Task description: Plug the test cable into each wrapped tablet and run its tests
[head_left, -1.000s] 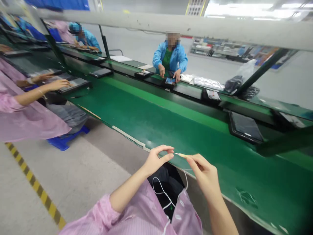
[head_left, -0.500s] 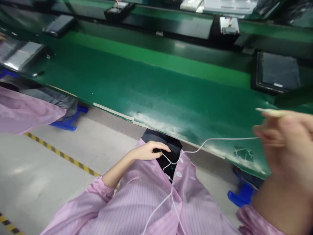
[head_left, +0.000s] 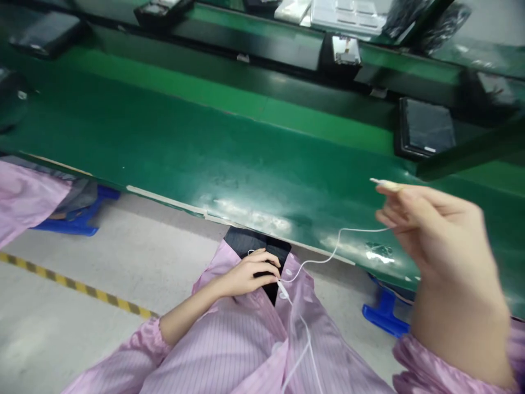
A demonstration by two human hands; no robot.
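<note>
White earphone cable [head_left: 324, 261] sags from my lap to my right hand. My right hand [head_left: 438, 235], raised over the front of the bench, is closed on the earphone plug [head_left: 389, 186], a pale yellowish piece whose thin tip points left. Low at my lap, my left hand [head_left: 250, 273] has its fingers bent, with the cable running in at thumb and fingertips. Just beside them lies a small white inline piece [head_left: 283, 290] of the cable. Below it the cable splits into two strands up my pink striped smock [head_left: 229, 339]. My left palm is hidden.
A green bench [head_left: 172, 148] spans the view, its front edge worn. A black tray with a dark flat panel [head_left: 429, 128] stands at right, near a green post [head_left: 463, 148]. Behind are black holders [head_left: 344, 54] and a clear plastic tray [head_left: 348, 16]. A blue stool foot [head_left: 385, 314] shows below.
The view has swung to the right. My right hand, with the plug, has come left and more fully into view. My left hand has lowered and its fingers have drawn in on the cable.
</note>
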